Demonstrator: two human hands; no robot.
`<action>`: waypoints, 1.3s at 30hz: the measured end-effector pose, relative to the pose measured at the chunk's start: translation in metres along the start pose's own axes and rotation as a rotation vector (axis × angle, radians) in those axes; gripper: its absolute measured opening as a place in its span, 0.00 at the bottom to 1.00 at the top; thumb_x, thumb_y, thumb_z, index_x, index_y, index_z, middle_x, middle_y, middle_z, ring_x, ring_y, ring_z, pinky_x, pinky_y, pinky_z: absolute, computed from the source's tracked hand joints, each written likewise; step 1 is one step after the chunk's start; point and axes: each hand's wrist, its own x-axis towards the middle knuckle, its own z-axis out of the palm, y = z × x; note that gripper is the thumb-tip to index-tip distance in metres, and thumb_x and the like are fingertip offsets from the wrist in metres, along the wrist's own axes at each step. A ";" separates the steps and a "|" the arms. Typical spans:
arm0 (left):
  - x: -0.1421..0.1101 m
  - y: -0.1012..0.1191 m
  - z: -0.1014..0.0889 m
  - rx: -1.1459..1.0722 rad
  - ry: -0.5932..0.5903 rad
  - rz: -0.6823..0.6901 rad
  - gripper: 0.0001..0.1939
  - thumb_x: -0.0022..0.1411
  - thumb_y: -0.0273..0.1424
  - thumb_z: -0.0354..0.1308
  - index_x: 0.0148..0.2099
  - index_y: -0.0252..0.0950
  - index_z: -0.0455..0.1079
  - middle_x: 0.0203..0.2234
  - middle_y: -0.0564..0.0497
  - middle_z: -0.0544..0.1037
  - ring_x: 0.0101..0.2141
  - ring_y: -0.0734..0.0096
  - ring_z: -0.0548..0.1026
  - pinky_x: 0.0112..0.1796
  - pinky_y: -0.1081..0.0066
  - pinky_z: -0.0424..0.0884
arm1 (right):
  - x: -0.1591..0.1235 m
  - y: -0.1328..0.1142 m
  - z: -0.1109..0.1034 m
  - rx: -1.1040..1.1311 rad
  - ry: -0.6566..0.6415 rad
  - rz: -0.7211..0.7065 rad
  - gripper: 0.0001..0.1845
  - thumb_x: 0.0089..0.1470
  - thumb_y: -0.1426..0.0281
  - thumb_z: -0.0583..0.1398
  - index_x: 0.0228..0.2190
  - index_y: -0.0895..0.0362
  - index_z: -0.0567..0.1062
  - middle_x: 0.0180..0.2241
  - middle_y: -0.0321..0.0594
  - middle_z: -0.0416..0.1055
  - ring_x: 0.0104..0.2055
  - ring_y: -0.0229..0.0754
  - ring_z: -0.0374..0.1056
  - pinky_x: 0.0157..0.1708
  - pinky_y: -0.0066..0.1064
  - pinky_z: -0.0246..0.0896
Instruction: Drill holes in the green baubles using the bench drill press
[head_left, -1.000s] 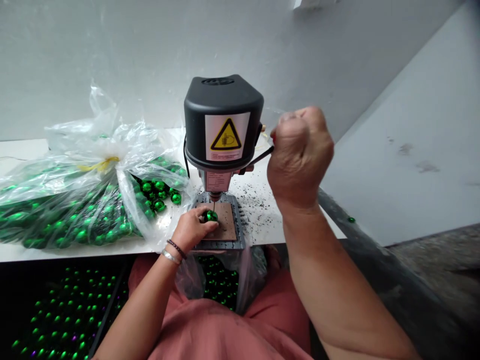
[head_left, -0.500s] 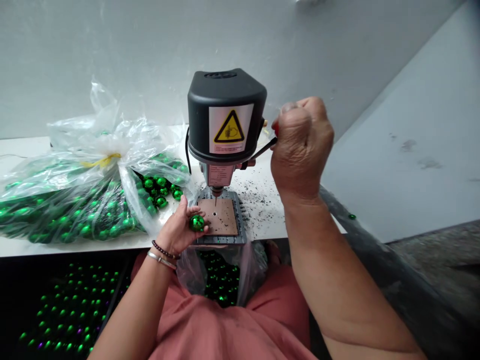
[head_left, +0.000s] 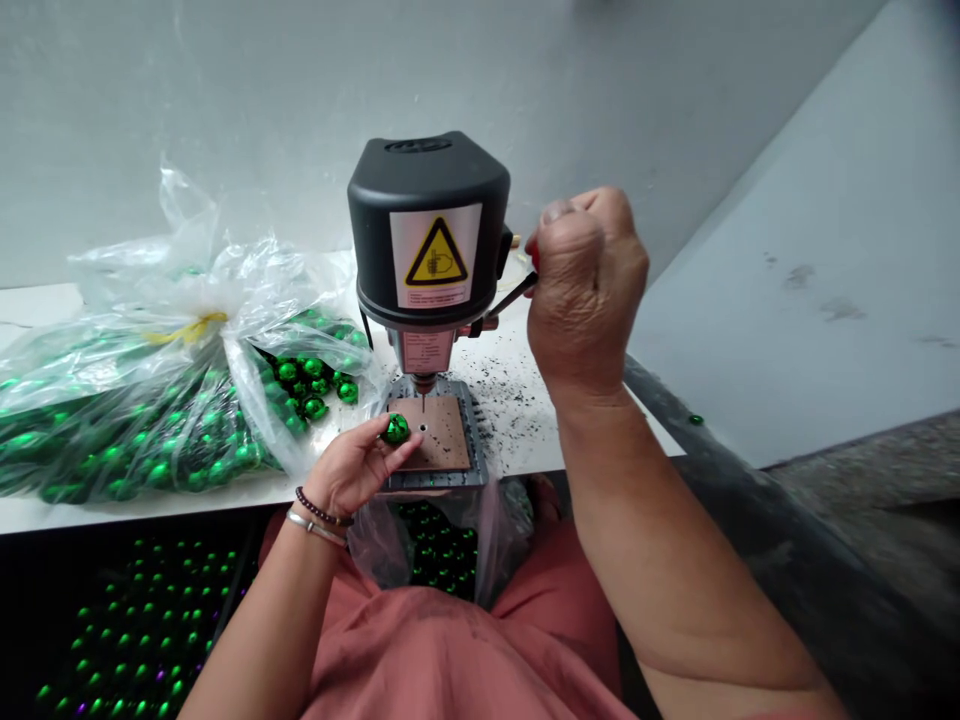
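Just below centre-left of the frame, the left hand (head_left: 354, 464) pinches 1 green ball (head_left: 395, 429) near the drill bit (head_left: 423, 404); right of centre, the right hand (head_left: 589, 290) clamps the lever (head_left: 516, 293). Positioning seems underway; the next move calls for centring the ball over the hole (head_left: 423, 428).

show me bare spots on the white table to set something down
Bare tabletop shows at the right end, beyond the right forearm, and at the back left, between the wall and the clear bag. That bag crowds the left; the drill press and left hand fill the middle, with black shavings scattered to the press's right.
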 end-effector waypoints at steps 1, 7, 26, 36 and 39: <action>0.000 0.001 0.000 0.005 -0.015 -0.027 0.03 0.57 0.25 0.53 0.33 0.30 0.67 0.26 0.48 0.72 0.27 0.77 0.73 0.23 0.80 0.70 | 0.000 0.000 0.000 -0.002 0.005 -0.008 0.16 0.56 0.59 0.45 0.24 0.57 0.58 0.23 0.32 0.55 0.26 0.29 0.54 0.31 0.26 0.50; 0.003 -0.001 -0.002 0.219 -0.008 0.175 0.17 0.54 0.25 0.57 0.47 0.33 0.65 0.26 0.51 0.72 0.25 0.76 0.73 0.21 0.81 0.66 | 0.001 0.002 0.001 0.014 0.022 -0.018 0.17 0.56 0.58 0.45 0.23 0.56 0.58 0.21 0.32 0.54 0.25 0.30 0.53 0.29 0.26 0.50; 0.034 -0.010 0.010 1.100 0.147 0.394 0.23 0.47 0.33 0.60 0.47 0.35 0.72 0.25 0.53 0.76 0.24 0.75 0.70 0.27 0.76 0.66 | 0.002 0.002 -0.001 0.025 -0.019 0.011 0.14 0.55 0.60 0.46 0.23 0.55 0.57 0.21 0.32 0.54 0.25 0.32 0.55 0.29 0.28 0.52; 0.040 -0.015 0.008 1.346 0.129 0.529 0.24 0.46 0.34 0.61 0.49 0.37 0.72 0.37 0.51 0.78 0.37 0.68 0.74 0.42 0.69 0.69 | 0.001 0.001 -0.001 0.078 -0.010 0.033 0.15 0.55 0.59 0.47 0.23 0.55 0.57 0.20 0.32 0.53 0.25 0.31 0.55 0.27 0.27 0.52; 0.041 -0.016 0.007 1.349 0.111 0.535 0.23 0.47 0.35 0.61 0.48 0.38 0.72 0.35 0.52 0.78 0.37 0.68 0.74 0.41 0.69 0.69 | 0.001 -0.001 -0.003 0.040 -0.013 0.024 0.15 0.55 0.60 0.48 0.22 0.56 0.57 0.19 0.30 0.52 0.23 0.29 0.52 0.25 0.25 0.51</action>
